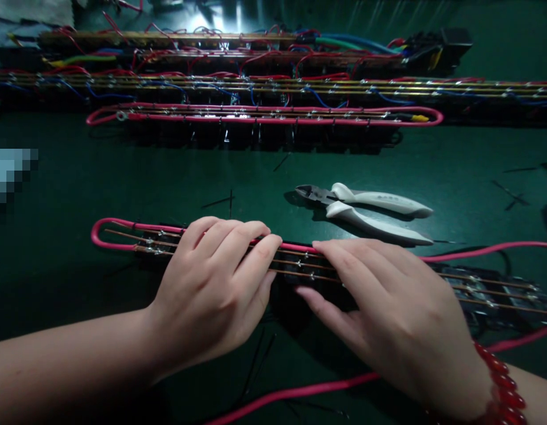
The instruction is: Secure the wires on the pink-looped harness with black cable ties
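A long black wired assembly [300,277] with copper-coloured rods and shiny solder joints lies across the work surface. Along its far edge runs a thick pinkish-red cable [295,245], looping round the left end. My left hand [220,277] is wrapped over the assembly left of centre, fingers on the cable side and thumb on the near side. To its right, my right hand [388,301] straddles the same assembly; its fingertips press the cable at the far edge, while the thumb is at the near edge. The parts under both palms are hidden.
Diagonal cutters [366,212] with white handles lie just beyond the assembly. Farther back are a similar assembly with a looped red cable [264,122] and longer wired strips [238,82]. Black tie offcuts [510,193] are scattered about. A loose red cable [300,391] crosses the near side.
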`<state>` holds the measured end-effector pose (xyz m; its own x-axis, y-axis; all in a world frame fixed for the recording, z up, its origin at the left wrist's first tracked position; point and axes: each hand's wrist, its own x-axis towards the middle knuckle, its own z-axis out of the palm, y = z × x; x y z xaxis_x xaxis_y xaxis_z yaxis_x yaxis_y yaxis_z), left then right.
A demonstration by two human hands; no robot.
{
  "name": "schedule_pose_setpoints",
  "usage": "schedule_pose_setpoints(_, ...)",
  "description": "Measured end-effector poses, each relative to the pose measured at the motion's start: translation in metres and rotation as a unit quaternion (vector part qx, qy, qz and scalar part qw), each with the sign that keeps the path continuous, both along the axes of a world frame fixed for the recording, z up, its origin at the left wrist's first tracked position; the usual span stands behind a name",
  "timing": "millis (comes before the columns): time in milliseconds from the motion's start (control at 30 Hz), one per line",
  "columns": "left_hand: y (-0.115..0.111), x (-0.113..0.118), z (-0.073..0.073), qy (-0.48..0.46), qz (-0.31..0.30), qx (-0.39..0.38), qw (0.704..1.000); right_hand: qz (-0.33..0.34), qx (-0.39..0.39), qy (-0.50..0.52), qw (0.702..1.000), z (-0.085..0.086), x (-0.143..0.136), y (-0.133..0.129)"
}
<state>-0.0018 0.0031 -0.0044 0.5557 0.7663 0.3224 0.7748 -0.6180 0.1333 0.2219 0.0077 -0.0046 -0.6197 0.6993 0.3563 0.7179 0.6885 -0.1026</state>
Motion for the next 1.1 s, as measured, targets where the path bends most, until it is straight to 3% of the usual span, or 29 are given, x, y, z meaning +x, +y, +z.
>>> schedule_pose_setpoints(667, 0.0024, -0.0016, -0.0004, -0.015, 0.002, -0.011, 1.0, 0.002, -0.019, -0.014, 1.0, -0.0008, -0.0019, 0.003)
schedule_pose_setpoints(900, -0.001, -0.0024, 0.0003, -0.07, -0.1, -0.02, 0.992, 0.031, 0.001, -0.003, 1.0, 0.0003, -0.0031, -0.0003)
schedule_pose_setpoints(1100, -0.0008, -0.0016, 0.0006, -0.017, -0.095, 0.026, 0.995, 0.035, -0.035, 0.017, 0.999, 0.0, -0.0033, 0.0019)
